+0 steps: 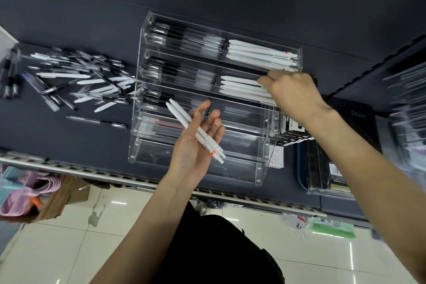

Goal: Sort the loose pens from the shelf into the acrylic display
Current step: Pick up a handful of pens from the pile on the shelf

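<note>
A tiered acrylic display (261, 174) stands on the dark shelf. Its upper tiers hold black-grip pens on the left and white pens (258, 52) on the right. My right hand (294, 93) reaches into the second tier's right compartment, fingertips pinched at a white pen among those lying there. In front of the display, my left hand (196, 145) is palm up and holds two white pens (182, 116) that slant across its fingers. A heap of loose pens (80, 78) lies on the shelf to the left, with a single black pen (96, 122) apart from it.
A black diary (357, 114) and a paper-clip box (275, 157) sit right of the display. Another clear rack (410, 99) stands at the far right. The shelf's front edge (138, 181) runs below, over a cardboard box (53, 203) of pastel items on the tiled floor.
</note>
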A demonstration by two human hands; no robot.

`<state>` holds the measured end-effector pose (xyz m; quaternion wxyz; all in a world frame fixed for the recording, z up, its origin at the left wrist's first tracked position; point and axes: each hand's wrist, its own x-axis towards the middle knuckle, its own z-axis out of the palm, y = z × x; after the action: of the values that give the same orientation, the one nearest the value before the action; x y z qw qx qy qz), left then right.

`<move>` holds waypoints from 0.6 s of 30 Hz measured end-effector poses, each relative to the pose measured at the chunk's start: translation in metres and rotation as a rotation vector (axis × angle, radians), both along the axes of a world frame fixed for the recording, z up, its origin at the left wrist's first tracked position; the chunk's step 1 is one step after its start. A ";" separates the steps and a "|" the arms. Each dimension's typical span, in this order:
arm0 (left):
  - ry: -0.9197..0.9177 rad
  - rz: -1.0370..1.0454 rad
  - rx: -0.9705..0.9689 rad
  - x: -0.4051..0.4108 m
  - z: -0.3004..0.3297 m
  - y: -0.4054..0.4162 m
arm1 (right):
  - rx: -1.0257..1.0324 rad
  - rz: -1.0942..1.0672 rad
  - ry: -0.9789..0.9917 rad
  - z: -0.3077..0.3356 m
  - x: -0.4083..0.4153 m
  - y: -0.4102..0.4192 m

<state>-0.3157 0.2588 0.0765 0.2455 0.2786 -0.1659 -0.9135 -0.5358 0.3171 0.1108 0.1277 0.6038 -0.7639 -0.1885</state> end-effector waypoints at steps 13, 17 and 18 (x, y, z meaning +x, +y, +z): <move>-0.001 -0.013 0.025 0.000 0.002 0.001 | 0.236 0.304 0.130 0.016 -0.016 -0.009; -0.003 -0.012 0.031 0.000 0.002 0.002 | 0.221 0.296 0.080 0.019 -0.007 -0.021; -0.004 -0.014 0.032 0.000 0.002 0.002 | 0.209 0.306 0.068 0.018 -0.001 -0.026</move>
<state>-0.3154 0.2612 0.0788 0.2343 0.2833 -0.1540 -0.9171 -0.5367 0.2913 0.1284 0.1172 0.7162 -0.6348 -0.2654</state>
